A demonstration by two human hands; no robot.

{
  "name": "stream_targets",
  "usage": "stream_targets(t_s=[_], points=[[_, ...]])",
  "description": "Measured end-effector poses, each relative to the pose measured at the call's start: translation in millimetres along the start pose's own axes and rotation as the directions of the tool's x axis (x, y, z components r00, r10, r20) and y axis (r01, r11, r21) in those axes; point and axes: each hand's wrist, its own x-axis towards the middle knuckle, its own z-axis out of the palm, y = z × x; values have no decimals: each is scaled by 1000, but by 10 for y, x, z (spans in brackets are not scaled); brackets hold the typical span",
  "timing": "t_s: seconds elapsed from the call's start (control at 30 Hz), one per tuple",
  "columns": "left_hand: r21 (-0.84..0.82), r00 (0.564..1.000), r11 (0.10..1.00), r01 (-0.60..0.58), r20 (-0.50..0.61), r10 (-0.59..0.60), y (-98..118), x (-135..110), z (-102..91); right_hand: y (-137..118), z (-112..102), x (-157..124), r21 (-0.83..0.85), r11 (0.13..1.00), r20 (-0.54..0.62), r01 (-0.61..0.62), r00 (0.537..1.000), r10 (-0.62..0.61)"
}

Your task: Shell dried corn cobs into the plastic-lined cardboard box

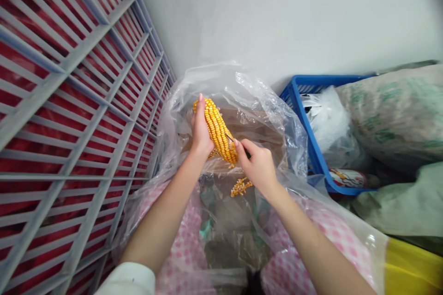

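A yellow corn cob (218, 130) is tilted in front of me, its upper end gripped by my left hand (201, 131) with the thumb along its side. My right hand (256, 161) is closed around a dark-handled tool (230, 138) with a thin metal tip. That tip touches the kernels near the lower end of the cob; the exact kind of tool is hidden by my fingers. Loose kernels (241, 187) lie in a small heap on the clear plastic bag (235, 80) below my hands. More kernels show partly behind the cob.
A grey slatted plastic crate (100, 115) with red contents rises on the left. To the right, a blue basket (311, 133) holds a white plastic bag (327, 120) and a can (347, 178). A large stuffed sack (398, 110) leans there. The white wall (277, 18) stands behind.
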Motion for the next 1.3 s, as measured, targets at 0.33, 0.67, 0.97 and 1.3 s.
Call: stream_targets(t_s=[0.33,0.67,0.97,1.3], points=[[61,993,992,-114,-20,115,-170,-71,-9,-72,48,-42,-344,937,12,54,998,-53],[66,999,997,36,-15,-35,-152,-81,-24,-55,105,-33,-379,920,40,97,995,-89],[127,941,939,319,78,-330,-217,59,-84,157,56,5,-315,924,72,217,976,-205],[119,922,942,315,198,-333,-100,9,-47,266,-163,73,-185,946,57,268,963,-262]])
